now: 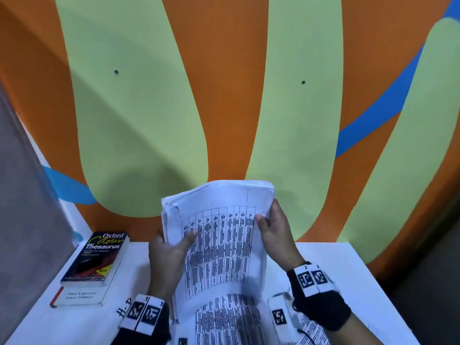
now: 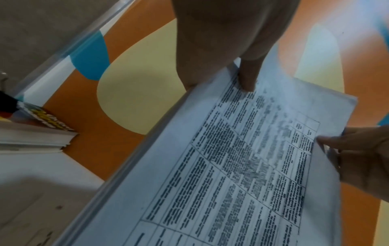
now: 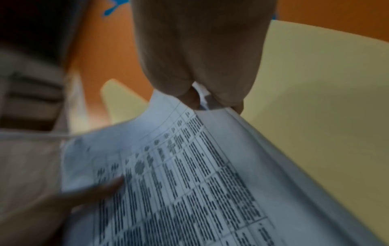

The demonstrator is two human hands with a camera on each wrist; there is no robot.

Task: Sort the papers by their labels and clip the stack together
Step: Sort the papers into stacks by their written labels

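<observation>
A stack of white papers (image 1: 219, 235) printed with tables stands upright above the white table (image 1: 348, 265), held between both hands. My left hand (image 1: 171, 255) grips its left edge, thumb on the front sheet and fingers behind. My right hand (image 1: 273, 230) pinches the upper right edge, thumb in front. In the left wrist view the stack (image 2: 242, 166) runs diagonally, my left thumb (image 2: 248, 74) pressing its face and the right hand (image 2: 362, 156) at the far edge. The right wrist view shows the stack (image 3: 179, 183) under my right hand (image 3: 210, 99). No clip shows in any view.
More printed sheets (image 1: 224, 319) lie flat on the table under the stack. An Oxford Colour Thesaurus (image 1: 97, 260) sits on another book at the left. A white device (image 1: 283, 317) with a marker lies near my right wrist. An orange, green and blue wall (image 1: 224, 95) rises behind.
</observation>
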